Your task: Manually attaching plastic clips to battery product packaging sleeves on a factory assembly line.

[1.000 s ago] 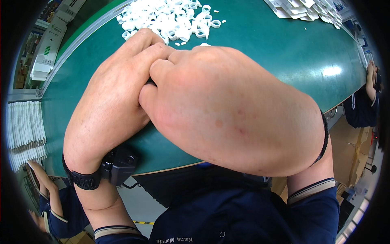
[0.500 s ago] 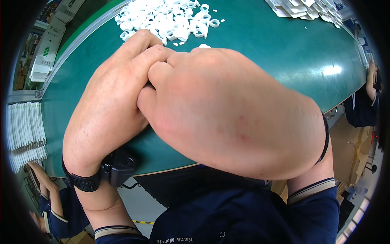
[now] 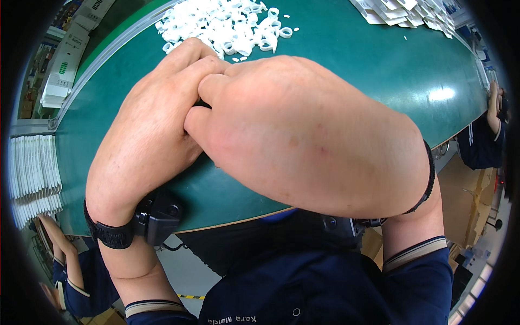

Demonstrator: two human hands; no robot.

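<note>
My left hand [image 3: 154, 116] and my right hand [image 3: 271, 108] meet over the green table [image 3: 346, 65], knuckles up and fingers curled in toward each other. Both are closed, their fingertips touching. Whatever they hold, if anything, is hidden beneath them. Just beyond my fingers spreads a heap of small white ring-shaped plastic parts [image 3: 216, 24], with a few tiny white bits beside it. Black straps circle both wrists; a black device [image 3: 162, 216] hangs at the left one.
Flat white cartons [image 3: 403, 12] lie piled at the far right. A row of white folded boxes [image 3: 33, 168] stands at the left edge, with more white boxes [image 3: 65, 65] behind. Another person's arm [image 3: 65, 249] shows at lower left, and a further person [image 3: 479, 141] at right.
My right hand and wrist have rolled and lifted slightly, showing more of the device beneath the right wrist. The left hand has barely shifted. The white parts look the same.
</note>
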